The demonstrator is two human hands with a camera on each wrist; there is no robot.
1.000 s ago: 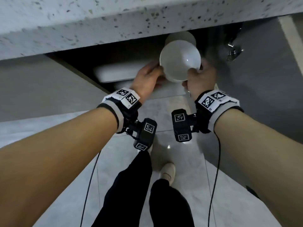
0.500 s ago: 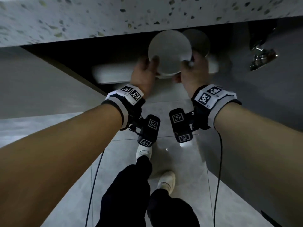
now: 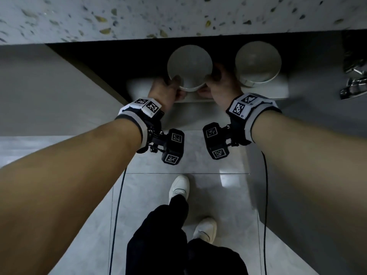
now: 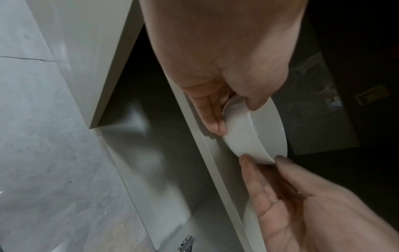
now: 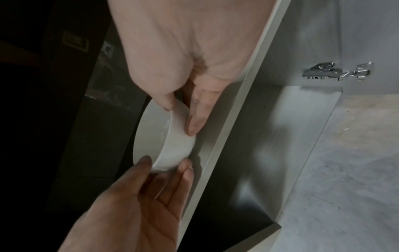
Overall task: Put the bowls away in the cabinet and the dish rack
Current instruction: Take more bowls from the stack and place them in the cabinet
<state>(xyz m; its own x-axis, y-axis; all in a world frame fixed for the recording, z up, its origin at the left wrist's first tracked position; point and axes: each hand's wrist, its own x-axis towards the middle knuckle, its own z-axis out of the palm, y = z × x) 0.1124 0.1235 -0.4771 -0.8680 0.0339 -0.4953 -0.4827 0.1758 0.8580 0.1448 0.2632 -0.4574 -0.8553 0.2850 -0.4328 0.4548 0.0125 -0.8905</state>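
A white bowl (image 3: pixel 189 65) sits upright at the front of the white cabinet shelf (image 3: pixel 264 91), held from both sides. My left hand (image 3: pixel 174 84) pinches its left rim, thumb inside and fingers under the wall. My right hand (image 3: pixel 212 82) pinches the right rim the same way. In the left wrist view the bowl (image 4: pixel 254 136) is against the shelf edge (image 4: pixel 215 170) under my left hand (image 4: pixel 236 117); I cannot tell whether it rests there. The right wrist view shows the bowl (image 5: pixel 172 139) in my right hand (image 5: pixel 180 118). A second white bowl (image 3: pixel 258 62) stands on the shelf to the right.
A speckled stone countertop (image 3: pixel 178 16) overhangs the open cabinet. A metal door hinge (image 3: pixel 353 84) sticks out at the right, by the open door. A grey panel (image 3: pixel 49 86) closes the left side. My legs and shoes stand on the tiled floor (image 3: pixel 218 165) below.
Both hands have carried the bowl from in front of the cabinet into it, down to the shelf, left of the second bowl. The grip has not changed.
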